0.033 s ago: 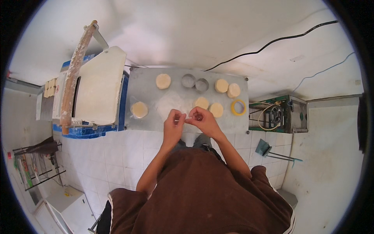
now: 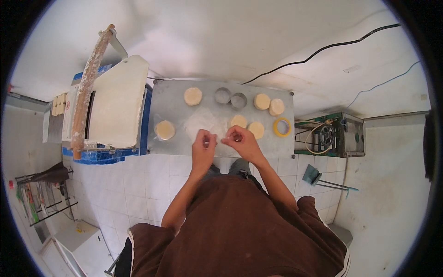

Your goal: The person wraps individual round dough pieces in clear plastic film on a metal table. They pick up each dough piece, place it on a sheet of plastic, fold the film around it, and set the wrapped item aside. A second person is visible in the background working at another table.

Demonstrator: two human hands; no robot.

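Note:
My left hand (image 2: pixel 204 140) and my right hand (image 2: pixel 240 140) are raised over the near edge of a grey metal table (image 2: pixel 180 147). Fingertips are pinched on both hands, a small gap apart; whatever they hold is too thin or small to make out. Beyond them lies a whitish patch (image 2: pixel 200 121), flour or thin film, I cannot tell which. Close to my right hand are two pale round dough pieces, one (image 2: pixel 237 121) partly behind the hand and another (image 2: pixel 255 130) to its right. A dough disc (image 2: pixel 164 130) on clear plastic lies left of my left hand.
Farther back on the table are a dough piece (image 2: pixel 193 96), two metal ring cutters (image 2: pixel 223 95), and two more dough rounds (image 2: pixel 262 101). Yellow tape (image 2: pixel 282 127) lies at right. A blue-and-white machine (image 2: pixel 117 104) with a rolling pin (image 2: pixel 92 83) borders the left side.
My two hands have drawn slightly apart, so the gap between their fingertips is wider. The dough pieces and rings have stayed in place.

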